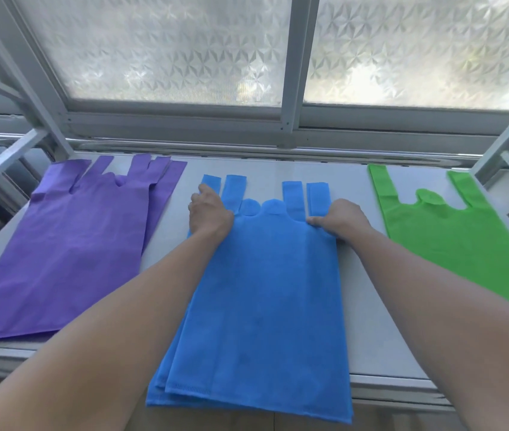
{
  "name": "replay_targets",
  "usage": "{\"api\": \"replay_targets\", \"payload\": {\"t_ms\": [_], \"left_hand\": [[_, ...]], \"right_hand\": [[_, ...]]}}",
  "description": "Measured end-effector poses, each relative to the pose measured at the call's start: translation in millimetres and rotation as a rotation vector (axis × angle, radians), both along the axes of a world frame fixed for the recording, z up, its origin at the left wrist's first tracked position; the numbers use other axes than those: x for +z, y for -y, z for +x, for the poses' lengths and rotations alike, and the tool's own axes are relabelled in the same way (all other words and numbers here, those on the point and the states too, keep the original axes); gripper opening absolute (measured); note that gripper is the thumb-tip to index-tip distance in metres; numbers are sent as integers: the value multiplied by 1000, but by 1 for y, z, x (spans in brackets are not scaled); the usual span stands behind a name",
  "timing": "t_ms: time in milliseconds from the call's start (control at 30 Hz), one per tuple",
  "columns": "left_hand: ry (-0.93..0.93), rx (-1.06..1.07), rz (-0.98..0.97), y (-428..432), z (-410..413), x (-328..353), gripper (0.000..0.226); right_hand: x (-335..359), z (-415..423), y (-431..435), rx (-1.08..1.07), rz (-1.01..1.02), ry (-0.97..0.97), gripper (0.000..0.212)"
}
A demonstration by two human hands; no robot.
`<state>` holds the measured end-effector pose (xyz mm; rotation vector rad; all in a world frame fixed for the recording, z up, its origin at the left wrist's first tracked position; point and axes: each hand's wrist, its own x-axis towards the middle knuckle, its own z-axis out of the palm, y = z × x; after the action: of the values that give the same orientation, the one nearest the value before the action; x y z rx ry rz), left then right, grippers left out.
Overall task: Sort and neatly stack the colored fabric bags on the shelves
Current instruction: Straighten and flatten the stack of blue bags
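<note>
A stack of blue fabric bags [262,306] lies flat in the middle of the grey shelf [368,306], handles pointing toward the window, lower edge hanging over the front rim. My left hand [209,213] grips the stack's upper left corner by the left handles. My right hand [340,217] pinches the upper right corner below the right handles. A stack of purple bags [69,250] lies to the left, slightly fanned. A green bag [452,237] lies at the right, reaching the frame edge.
A frosted patterned window [166,48] with a grey frame stands right behind the shelf. Metal shelf uprights [23,73] rise at the left and the right. Bare shelf strips separate the three colour piles.
</note>
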<state>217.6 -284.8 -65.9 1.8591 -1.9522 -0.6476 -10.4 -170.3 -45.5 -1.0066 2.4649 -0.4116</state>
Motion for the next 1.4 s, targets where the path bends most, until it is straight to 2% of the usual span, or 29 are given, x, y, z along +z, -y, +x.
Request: {"api": "replay_targets", "payload": {"t_ms": [100,200,300,400,433,533,600,733,900,1033,1167,1267,1333,1400], "left_hand": [[3,49,100,10,-5,9,44],[-12,10,210,17,-2,14,27],[38,-93,179,17,0,12,12],[-42,-212,88,12,4,2,33],[-68,-256,52,11,6,-2,34],[-41,-345,-79,4,8,-9,29],[-62,-357,-108,2,8,-12,24],[-326,-304,65,9,14,-5,20],[-625,-397,244,7,26,19,18],[-795,-458,386,5,39,34,17],[-935,-491,497,11,56,46,29],[-1108,-406,567,26,62,49,30],[-1005,-275,531,39,60,39,29],[-701,-194,448,46,54,21,28]], "right_hand": [[-2,-3,2,-23,2,41,44],[-2,2,6,-42,-26,29,43],[-6,7,7,-70,-97,25,36],[-8,11,8,-125,-140,82,50],[-6,10,10,-124,-123,100,53],[5,3,20,-97,-23,180,42],[8,3,21,-128,-55,293,39],[-1,6,13,-158,-161,351,38],[-3,10,-9,-63,-462,468,31],[-6,7,-20,-25,-550,594,22],[1,13,-18,-4,-634,684,20],[8,23,-4,5,-687,751,25],[5,28,8,-10,-673,739,31],[-8,29,19,-45,-594,671,34]]}}
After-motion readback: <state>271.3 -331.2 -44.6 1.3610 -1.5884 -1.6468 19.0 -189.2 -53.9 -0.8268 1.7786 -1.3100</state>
